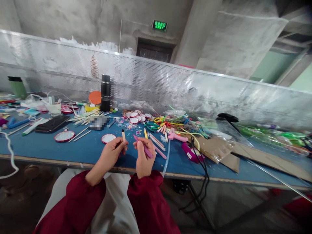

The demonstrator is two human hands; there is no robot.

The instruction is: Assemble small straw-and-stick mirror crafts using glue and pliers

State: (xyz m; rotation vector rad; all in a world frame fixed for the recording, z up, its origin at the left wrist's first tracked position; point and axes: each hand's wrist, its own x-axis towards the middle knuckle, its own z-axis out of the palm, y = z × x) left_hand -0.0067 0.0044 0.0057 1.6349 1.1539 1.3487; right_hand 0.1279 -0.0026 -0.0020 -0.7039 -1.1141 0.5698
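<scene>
Between the thumb and fingers of my left hand (pixel 110 152) stands a short beige stick with a black tip (pixel 123 134), held upright. My right hand (pixel 144 159) is closed around a pink-purple pen-like tool (pixel 147 151), its pointed end angled up and left towards the beige stick. The stick and the tool are apart. Both hands hover over the front edge of the blue table (pixel 85 152). Just behind my left hand lies a round white lid with a red rim (pixel 108 138). Pink and white sticks (pixel 158 143) lie right of my right hand.
A pink glue gun (pixel 177 135) with a clear stick hanging over the edge lies to the right, near a magenta object (pixel 192 152) and black cord. Behind are several red-rimmed lids (pixel 134 120), tangled coloured strands, and a black bottle (pixel 105 94). Cardboard (pixel 219 149) lies farther right.
</scene>
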